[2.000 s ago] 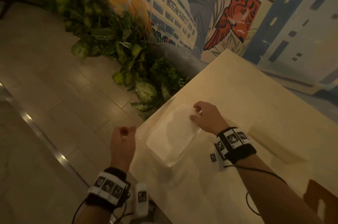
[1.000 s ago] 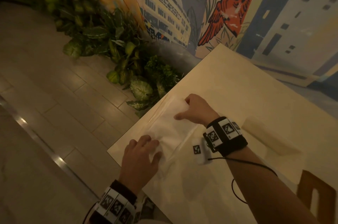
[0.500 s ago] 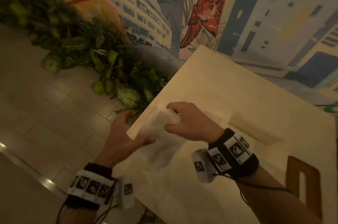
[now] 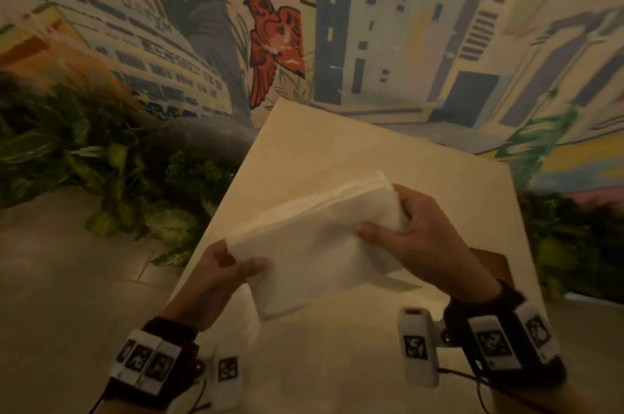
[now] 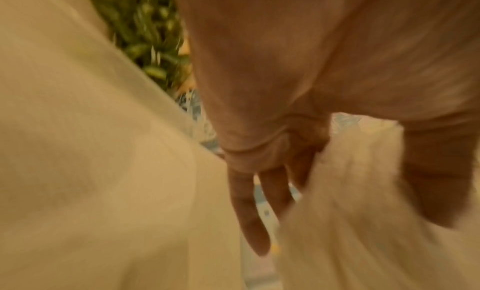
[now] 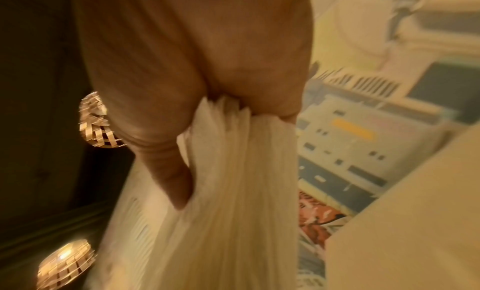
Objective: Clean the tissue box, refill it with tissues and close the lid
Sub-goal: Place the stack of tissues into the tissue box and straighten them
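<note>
A thick white stack of tissues (image 4: pixel 314 244) is held in the air over the cream table (image 4: pixel 337 150). My left hand (image 4: pixel 236 261) grips its near left end, thumb on top and fingers underneath. My right hand (image 4: pixel 388 214) grips the far right end. In the left wrist view the fingers (image 5: pixel 249 212) lie under the blurred stack (image 5: pixel 350 192). The right wrist view shows the thumb (image 6: pixel 168 171) pressed into the stack's layers (image 6: pixel 233 192). A brown wooden piece (image 4: pixel 489 261), possibly the tissue box, lies on the table behind my right wrist, mostly hidden.
Leafy plants (image 4: pixel 135 177) stand on the floor left of the table, and more greenery (image 4: pixel 574 244) sits to its right. A painted mural wall (image 4: pixel 371 42) rises behind the table's far edge. Tiled floor (image 4: pixel 67 295) lies at the lower left.
The tissue stack has come up off the table's left corner and now hangs between both hands. My left hand moved in and took its near end. The view swung right.
</note>
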{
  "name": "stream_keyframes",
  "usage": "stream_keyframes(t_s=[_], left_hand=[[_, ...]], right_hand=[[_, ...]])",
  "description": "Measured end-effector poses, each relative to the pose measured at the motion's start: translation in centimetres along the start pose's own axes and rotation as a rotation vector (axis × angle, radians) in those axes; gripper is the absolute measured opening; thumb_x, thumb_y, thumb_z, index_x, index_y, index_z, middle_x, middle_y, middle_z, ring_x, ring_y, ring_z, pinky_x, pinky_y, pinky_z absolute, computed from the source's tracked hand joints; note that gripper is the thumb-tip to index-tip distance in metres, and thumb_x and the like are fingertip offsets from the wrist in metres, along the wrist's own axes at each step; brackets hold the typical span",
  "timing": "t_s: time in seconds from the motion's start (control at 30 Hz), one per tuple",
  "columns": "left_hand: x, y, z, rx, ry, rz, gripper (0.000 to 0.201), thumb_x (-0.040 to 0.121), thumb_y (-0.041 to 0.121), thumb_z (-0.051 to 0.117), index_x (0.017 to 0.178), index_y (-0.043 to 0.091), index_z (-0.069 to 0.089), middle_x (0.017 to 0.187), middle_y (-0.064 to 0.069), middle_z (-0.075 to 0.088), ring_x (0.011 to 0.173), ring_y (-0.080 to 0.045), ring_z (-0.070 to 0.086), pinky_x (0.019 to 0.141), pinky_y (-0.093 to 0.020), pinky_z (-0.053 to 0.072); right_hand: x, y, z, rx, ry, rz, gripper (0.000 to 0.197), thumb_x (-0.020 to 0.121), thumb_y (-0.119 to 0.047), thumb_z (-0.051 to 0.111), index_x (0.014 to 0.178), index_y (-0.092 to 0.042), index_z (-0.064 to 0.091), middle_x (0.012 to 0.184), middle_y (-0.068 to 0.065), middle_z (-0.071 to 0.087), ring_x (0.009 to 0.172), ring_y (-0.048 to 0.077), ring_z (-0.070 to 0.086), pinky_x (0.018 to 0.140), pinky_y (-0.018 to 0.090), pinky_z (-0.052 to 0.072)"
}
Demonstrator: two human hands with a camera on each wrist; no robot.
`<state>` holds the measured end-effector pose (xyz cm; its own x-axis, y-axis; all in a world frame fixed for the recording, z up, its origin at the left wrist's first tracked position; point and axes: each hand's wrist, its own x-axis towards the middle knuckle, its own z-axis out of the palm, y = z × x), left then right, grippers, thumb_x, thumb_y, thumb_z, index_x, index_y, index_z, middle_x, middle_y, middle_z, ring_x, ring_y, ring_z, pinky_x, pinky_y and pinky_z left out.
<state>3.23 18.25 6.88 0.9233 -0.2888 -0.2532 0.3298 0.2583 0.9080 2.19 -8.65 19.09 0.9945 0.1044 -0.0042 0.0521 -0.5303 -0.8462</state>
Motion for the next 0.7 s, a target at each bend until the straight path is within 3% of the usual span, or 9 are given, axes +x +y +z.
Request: stream_keyframes(t_s=[0.13, 0.27, 0.37, 0.47, 0.57, 0.7], left_hand=[[3.9, -0.2, 6.4, -0.037, 0.063, -0.065, 0.039, 0.081, 0.025, 0.071, 0.117, 0.012, 0.064, 0.116, -0.012, 0.069, 0.105, -0.032, 0.066, 0.085, -0.051, 0.056], [7.9, -1.2, 11.6, 0.146, 0.087, -0.121, 0.039, 0.081, 0.018, 0.073, 0.117, 0.014, 0.060, 0.104, -0.004, 0.074, 0.093, -0.025, 0.071, 0.083, -0.053, 0.056], [11.2, -2.7, 14.0, 0.324, 0.092, -0.114, 0.040, 0.080, 0.014, 0.075, 0.117, 0.012, 0.058, 0.108, -0.008, 0.071, 0.093, -0.026, 0.070, 0.081, -0.054, 0.057], [13.8, -4.4, 15.7, 0.561, 0.127, -0.077, 0.038, 0.080, 0.018, 0.074, 0.115, 0.011, 0.059, 0.110, -0.008, 0.067, 0.095, -0.024, 0.065, 0.079, -0.042, 0.057], [15.5, -5.2, 16.8, 0.873, 0.145, -0.049, 0.036, 0.083, 0.020, 0.070, 0.115, 0.008, 0.058, 0.107, -0.006, 0.063, 0.093, -0.023, 0.061, 0.080, -0.035, 0.053], [16.4, -5.6, 17.2, 1.199, 0.084, -0.108, 0.028, 0.086, 0.022, 0.064, 0.106, 0.002, 0.058, 0.101, -0.009, 0.059, 0.099, -0.028, 0.058, 0.075, -0.028, 0.040]], right_hand=[[-1.7, 5.4, -3.3, 0.284, 0.229, 0.279, 0.031, 0.078, -0.027, 0.075, 0.107, -0.028, 0.065, 0.100, -0.008, 0.072, 0.087, 0.008, 0.069, 0.066, 0.023, 0.056], [-2.3, 11.7, -5.6, 0.406, 0.405, 0.474, 0.031, 0.081, -0.023, 0.074, 0.110, -0.018, 0.066, 0.101, -0.003, 0.072, 0.092, 0.018, 0.068, 0.071, 0.031, 0.056], [-1.5, 16.3, -6.9, 0.425, 0.476, 0.588, 0.032, 0.081, -0.020, 0.075, 0.111, -0.013, 0.065, 0.101, 0.001, 0.069, 0.090, 0.018, 0.064, 0.071, 0.031, 0.053], [-0.3, 19.2, -7.5, 0.389, 0.423, 0.638, 0.028, 0.083, -0.020, 0.074, 0.109, -0.014, 0.063, 0.102, 0.002, 0.067, 0.093, 0.021, 0.062, 0.082, 0.036, 0.052], [1.2, 21.0, -7.4, 0.258, 0.317, 0.651, 0.033, 0.085, -0.020, 0.071, 0.115, -0.007, 0.064, 0.110, 0.008, 0.067, 0.102, 0.026, 0.062, 0.093, 0.042, 0.051], [2.9, 24.3, -6.6, 0.001, 0.141, 0.681, 0.062, 0.075, -0.044, 0.067, 0.125, -0.008, 0.057, 0.124, 0.011, 0.061, 0.111, 0.027, 0.058, 0.096, 0.042, 0.049]])
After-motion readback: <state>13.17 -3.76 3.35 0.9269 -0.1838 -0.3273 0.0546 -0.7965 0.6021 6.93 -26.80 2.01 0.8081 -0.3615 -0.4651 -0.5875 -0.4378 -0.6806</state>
